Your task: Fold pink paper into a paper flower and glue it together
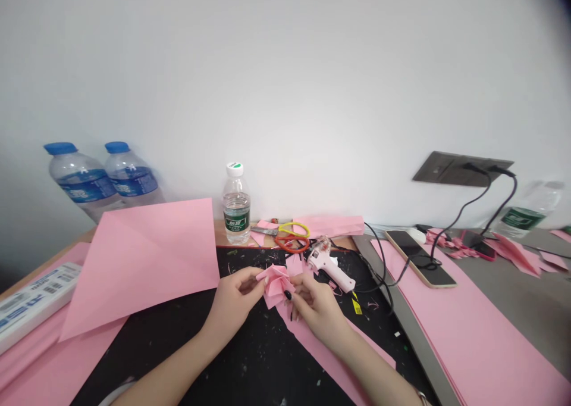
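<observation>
A folded pink paper flower (pixel 277 282) is held up between both hands above the black mat (pixel 178 346). My left hand (pixel 238 293) pinches its left edge between thumb and fingers. On the other side, my right hand (pixel 314 305) has thumb and fingers closed on the flower's right edge. Beneath the right hand and forearm lies a long pink paper strip (pixel 312 346). Just beyond the hands are a pink glue gun (pixel 332 269) and scissors (pixel 292 237) with yellow and red handles.
A small water bottle (pixel 237 209) stands by the wall, with two larger bottles (pixel 84 180) at left. Pink sheets (pixel 151 263) and a white box (pixel 40 299) lie left. A phone (pixel 422 260), cables, pink scraps and a wall socket (pixel 461 169) are at right.
</observation>
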`<state>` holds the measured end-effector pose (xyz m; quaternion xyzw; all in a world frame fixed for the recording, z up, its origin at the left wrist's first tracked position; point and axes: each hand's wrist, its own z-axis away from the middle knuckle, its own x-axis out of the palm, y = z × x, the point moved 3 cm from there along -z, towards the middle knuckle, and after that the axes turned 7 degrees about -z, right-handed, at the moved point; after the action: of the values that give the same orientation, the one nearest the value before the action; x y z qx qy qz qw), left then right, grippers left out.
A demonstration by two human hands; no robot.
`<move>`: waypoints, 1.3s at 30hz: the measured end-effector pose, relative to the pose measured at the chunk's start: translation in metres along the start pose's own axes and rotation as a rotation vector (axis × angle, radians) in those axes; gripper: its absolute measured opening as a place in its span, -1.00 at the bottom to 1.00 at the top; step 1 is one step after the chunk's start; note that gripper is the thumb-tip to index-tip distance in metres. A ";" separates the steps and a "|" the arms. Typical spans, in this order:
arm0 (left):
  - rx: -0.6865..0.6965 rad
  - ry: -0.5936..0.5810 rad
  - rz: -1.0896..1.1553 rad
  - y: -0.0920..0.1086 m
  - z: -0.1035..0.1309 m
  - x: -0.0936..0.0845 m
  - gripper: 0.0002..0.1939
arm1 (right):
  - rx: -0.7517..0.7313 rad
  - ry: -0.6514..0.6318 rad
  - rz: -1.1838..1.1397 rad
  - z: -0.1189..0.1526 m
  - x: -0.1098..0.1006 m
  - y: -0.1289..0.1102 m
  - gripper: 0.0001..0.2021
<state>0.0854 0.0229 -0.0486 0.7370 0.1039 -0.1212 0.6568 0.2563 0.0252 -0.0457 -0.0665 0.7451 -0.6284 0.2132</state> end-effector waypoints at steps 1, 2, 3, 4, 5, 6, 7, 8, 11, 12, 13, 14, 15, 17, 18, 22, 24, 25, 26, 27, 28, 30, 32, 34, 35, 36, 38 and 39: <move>0.000 -0.001 0.000 0.000 0.000 0.000 -0.83 | 0.001 0.003 0.004 0.000 0.000 0.000 -0.88; 0.000 -0.003 -0.001 -0.001 0.000 0.001 -0.82 | 0.003 0.005 0.005 0.000 -0.001 0.000 -0.88; -0.001 -0.004 -0.001 -0.001 -0.001 0.001 -0.82 | 0.002 0.005 0.005 0.000 -0.001 0.000 -0.89; -0.002 -0.005 -0.001 -0.001 -0.001 0.001 -0.82 | -0.001 0.005 0.004 0.000 -0.001 0.000 -0.89; -0.004 -0.005 -0.001 -0.001 -0.001 0.001 -0.83 | -0.005 0.007 0.002 0.000 -0.001 0.000 -0.89; -0.006 -0.005 -0.001 -0.002 -0.001 0.001 -0.83 | -0.012 0.007 0.001 0.000 -0.001 0.000 -0.89; -0.008 -0.005 -0.001 -0.002 -0.001 0.001 -0.84 | -0.017 0.010 0.001 0.000 -0.001 0.000 -0.90; -0.010 -0.006 0.000 -0.002 -0.001 0.001 -0.84 | -0.023 0.013 0.002 0.000 -0.002 0.001 -0.90; -0.014 -0.010 0.003 -0.002 -0.001 0.001 -0.84 | -0.034 0.020 0.010 0.000 -0.002 0.001 -0.89; -0.015 -0.011 0.004 -0.002 -0.001 0.001 -0.84 | -0.035 0.020 0.015 0.000 -0.002 0.000 -0.88; -0.016 -0.012 0.004 -0.002 -0.001 0.001 -0.84 | -0.034 0.019 0.020 0.000 -0.003 0.000 -0.88; -0.017 -0.012 0.003 -0.002 -0.001 0.001 -0.84 | -0.032 0.015 0.025 0.000 -0.003 0.000 -0.87; -0.017 -0.013 0.003 -0.002 -0.001 0.001 -0.85 | -0.031 0.014 0.030 0.000 -0.003 0.000 -0.87; -0.016 -0.011 0.002 -0.002 -0.001 0.001 -0.85 | -0.034 0.012 0.040 0.000 -0.003 0.000 -0.88; -0.016 -0.010 0.001 -0.001 -0.001 0.001 -0.85 | -0.037 0.011 0.042 0.001 -0.003 0.000 -0.87; -0.015 -0.004 -0.007 0.000 -0.001 0.001 -0.86 | -0.042 0.019 0.057 0.001 -0.002 0.001 -0.82; -0.017 0.003 -0.011 0.001 -0.001 0.001 -0.87 | -0.050 0.039 0.072 0.000 -0.002 0.001 -0.79; -0.018 0.006 -0.012 0.002 -0.001 0.001 -0.88 | -0.060 0.056 0.086 0.000 -0.001 0.001 -0.79; -0.019 0.008 -0.010 0.002 -0.001 0.001 -0.88 | -0.074 0.077 0.105 0.000 -0.001 0.000 -0.78; -0.020 0.011 -0.007 0.002 -0.001 0.002 -0.89 | -0.090 0.098 0.127 -0.001 -0.001 0.000 -0.78; -0.021 0.014 -0.004 0.002 -0.001 0.002 -0.89 | -0.108 0.120 0.153 -0.001 -0.001 -0.001 -0.78; -0.021 0.022 0.001 0.002 0.000 0.004 -0.90 | -0.144 0.163 0.200 0.000 -0.001 0.000 -0.78; -0.019 0.029 0.004 0.001 0.001 0.006 -0.90 | -0.161 0.198 0.235 0.002 0.000 0.001 -0.81; -0.013 0.032 0.006 0.001 0.002 0.007 -0.91 | -0.162 0.224 0.278 0.003 0.001 0.002 -0.85; -0.010 0.033 0.005 0.001 0.003 0.008 -0.91 | -0.161 0.235 0.305 0.004 0.002 0.003 -0.85; -0.007 0.032 0.004 0.000 0.004 0.008 -0.92 | -0.160 0.242 0.331 0.005 0.002 0.004 -0.84; -0.001 0.032 -0.003 -0.001 0.004 0.009 -0.93 | -0.157 0.251 0.368 0.006 0.002 0.005 -0.81; 0.002 0.032 -0.008 -0.001 0.005 0.009 -0.93 | -0.155 0.254 0.379 0.006 0.002 0.006 -0.79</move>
<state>0.0937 0.0184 -0.0531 0.7389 0.1172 -0.1121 0.6540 0.2582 0.0205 -0.0525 0.1377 0.8110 -0.5217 0.2262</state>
